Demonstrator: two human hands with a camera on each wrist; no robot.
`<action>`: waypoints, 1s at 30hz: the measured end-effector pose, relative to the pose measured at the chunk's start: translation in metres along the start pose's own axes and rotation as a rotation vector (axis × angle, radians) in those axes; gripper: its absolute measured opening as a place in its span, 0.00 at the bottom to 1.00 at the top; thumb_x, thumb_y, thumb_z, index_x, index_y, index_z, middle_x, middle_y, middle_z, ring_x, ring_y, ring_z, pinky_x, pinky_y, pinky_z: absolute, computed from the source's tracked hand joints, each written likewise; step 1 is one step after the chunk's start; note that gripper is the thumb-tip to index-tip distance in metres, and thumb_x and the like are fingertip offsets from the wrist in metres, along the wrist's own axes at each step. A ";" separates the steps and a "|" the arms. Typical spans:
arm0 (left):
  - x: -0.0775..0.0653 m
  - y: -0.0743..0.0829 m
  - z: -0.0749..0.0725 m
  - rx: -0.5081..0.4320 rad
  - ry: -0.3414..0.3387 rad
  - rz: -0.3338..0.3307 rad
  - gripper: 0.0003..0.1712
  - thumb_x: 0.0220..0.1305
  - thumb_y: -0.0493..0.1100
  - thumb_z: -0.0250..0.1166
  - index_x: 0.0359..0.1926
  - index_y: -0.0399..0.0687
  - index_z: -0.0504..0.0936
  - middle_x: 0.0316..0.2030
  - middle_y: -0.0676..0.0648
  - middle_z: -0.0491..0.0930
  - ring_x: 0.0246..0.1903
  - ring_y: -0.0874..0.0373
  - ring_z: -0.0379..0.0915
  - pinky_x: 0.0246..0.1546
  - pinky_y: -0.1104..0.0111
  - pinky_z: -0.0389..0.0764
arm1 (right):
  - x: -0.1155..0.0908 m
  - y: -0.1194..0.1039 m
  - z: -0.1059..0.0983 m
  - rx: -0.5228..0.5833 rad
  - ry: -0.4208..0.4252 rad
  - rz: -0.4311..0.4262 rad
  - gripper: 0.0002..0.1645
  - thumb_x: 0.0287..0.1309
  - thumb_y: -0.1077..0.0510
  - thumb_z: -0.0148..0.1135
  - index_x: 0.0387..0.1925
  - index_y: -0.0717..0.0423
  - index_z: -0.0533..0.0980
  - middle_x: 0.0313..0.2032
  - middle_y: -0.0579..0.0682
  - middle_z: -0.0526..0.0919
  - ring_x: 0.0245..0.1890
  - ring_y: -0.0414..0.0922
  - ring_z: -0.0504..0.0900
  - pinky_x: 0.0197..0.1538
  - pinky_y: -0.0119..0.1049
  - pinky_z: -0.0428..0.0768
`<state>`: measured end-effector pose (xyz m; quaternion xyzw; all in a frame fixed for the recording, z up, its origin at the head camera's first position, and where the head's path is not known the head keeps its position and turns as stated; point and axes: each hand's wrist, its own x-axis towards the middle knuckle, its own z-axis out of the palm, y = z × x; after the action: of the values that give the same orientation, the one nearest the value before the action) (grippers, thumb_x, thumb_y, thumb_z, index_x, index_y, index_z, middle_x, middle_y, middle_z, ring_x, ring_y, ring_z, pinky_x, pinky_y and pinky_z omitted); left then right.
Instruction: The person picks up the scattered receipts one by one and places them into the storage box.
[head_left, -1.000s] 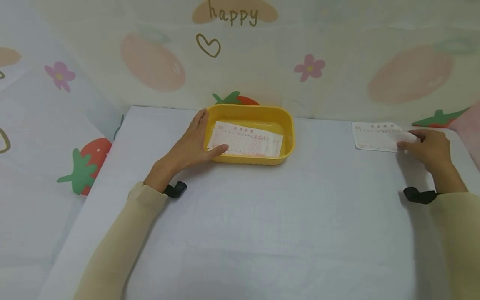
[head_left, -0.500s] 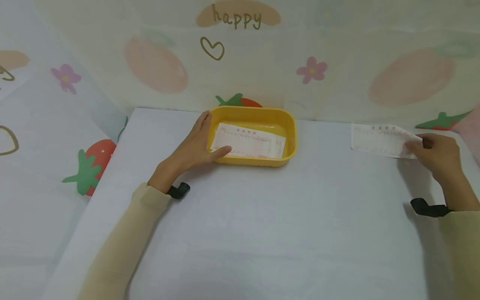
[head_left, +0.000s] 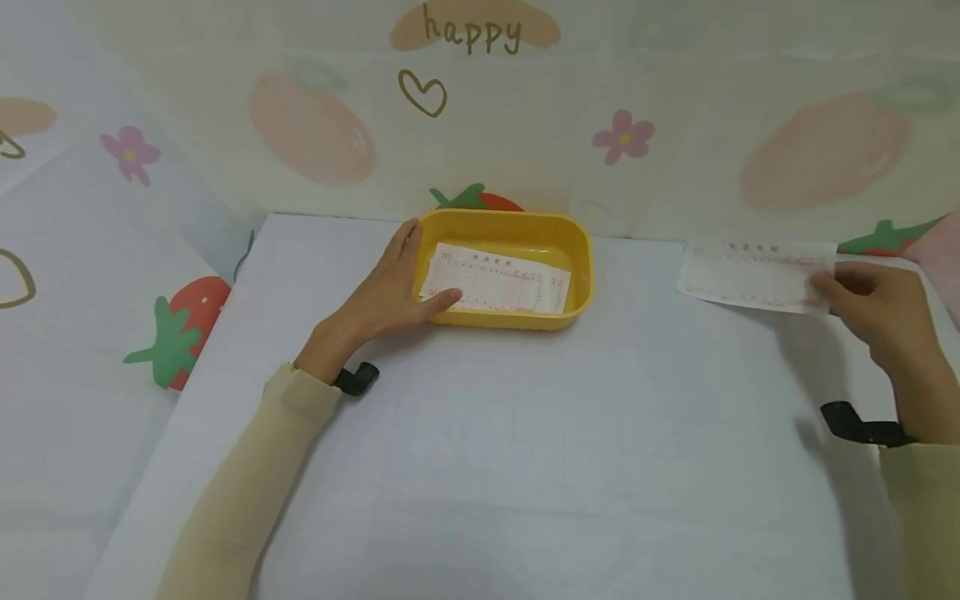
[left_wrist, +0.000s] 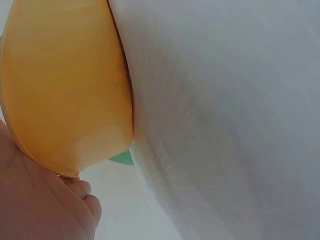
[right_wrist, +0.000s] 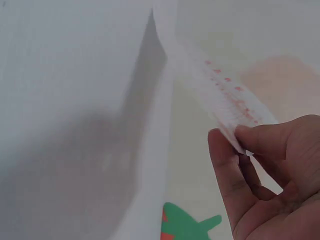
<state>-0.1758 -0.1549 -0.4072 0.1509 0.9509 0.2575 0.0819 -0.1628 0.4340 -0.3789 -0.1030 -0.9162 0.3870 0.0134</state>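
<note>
My left hand (head_left: 382, 292) grips the left end of a yellow plastic basket (head_left: 581, 267). Its thumb lies over the front rim, and its fingers run along the left side to the back corner. Inside the basket lie overlapping white receipt slips (head_left: 483, 279) with red print. In the left wrist view, the palm and fingers (left_wrist: 80, 189) rest against the basket's outer wall (left_wrist: 70, 85). Far to the right, my right hand (head_left: 881, 308) pinches another receipt slip (head_left: 757, 277) by its right edge, between thumb and fingers. That slip is lifted, its shadow falling on the table beneath.
A white-covered table (head_left: 570, 450) lies under both hands. Behind it rises a pale wall cloth (head_left: 540, 108) printed with fruit, flowers and the word "happy". The basket stands close to the table's back edge. Each wrist wears a black camera mount (head_left: 358, 379).
The right hand has lifted the receipt slip off the table, drawn slightly back to the right, and the slip has straightened out. The left hand and basket have stayed put.
</note>
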 end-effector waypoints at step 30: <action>0.002 0.001 0.001 0.016 -0.006 -0.005 0.70 0.67 0.75 0.59 0.85 0.40 0.29 0.86 0.43 0.26 0.87 0.45 0.31 0.86 0.48 0.47 | -0.015 -0.079 0.054 0.637 -0.185 -0.024 0.08 0.62 0.59 0.76 0.42 0.46 0.87 0.38 0.36 0.87 0.36 0.34 0.84 0.39 0.22 0.85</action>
<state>-0.1770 -0.1537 -0.4077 0.1499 0.9531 0.2491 0.0844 -0.1679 0.3392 -0.3600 -0.0470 -0.7477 0.6616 -0.0338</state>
